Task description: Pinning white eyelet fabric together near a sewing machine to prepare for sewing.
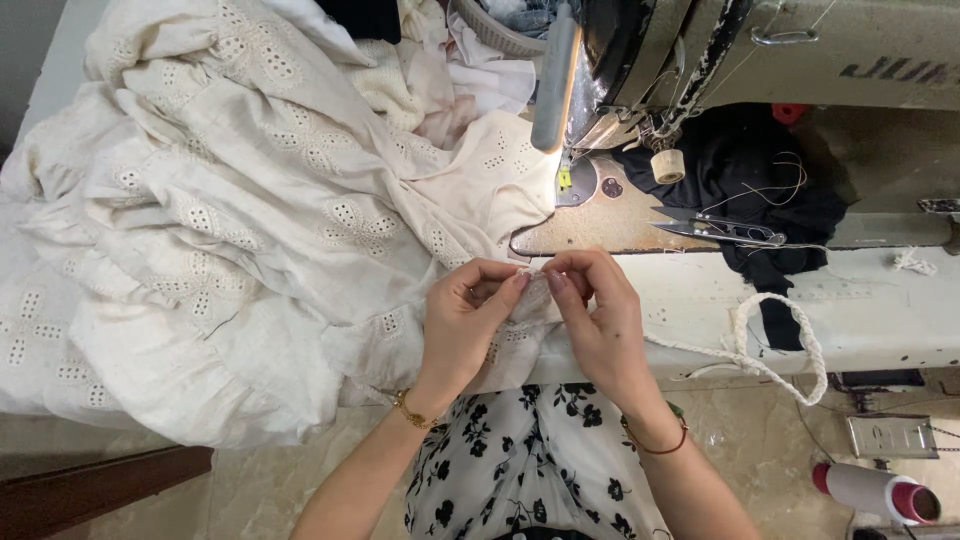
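Observation:
A large heap of cream eyelet fabric (230, 200) covers the left half of the sewing table. My left hand (465, 325) and my right hand (600, 320) meet at the table's front edge. Both pinch a small fold of that cream fabric (535, 285) between thumbs and fingertips, the fingertips almost touching. The fold lies just in front of the sewing machine's needle area (575, 175), apart from the needle. A gold bracelet sits on my left wrist and a red cord bracelet on my right.
An industrial sewing machine (760, 50) stands at the back right. Thread snips (720, 230) and a small spool (668, 165) lie on its bed beside black cloth (770, 170). A braided white cord (780, 340) hangs off the table edge. A red-ended thread cone (880, 492) lies on the floor.

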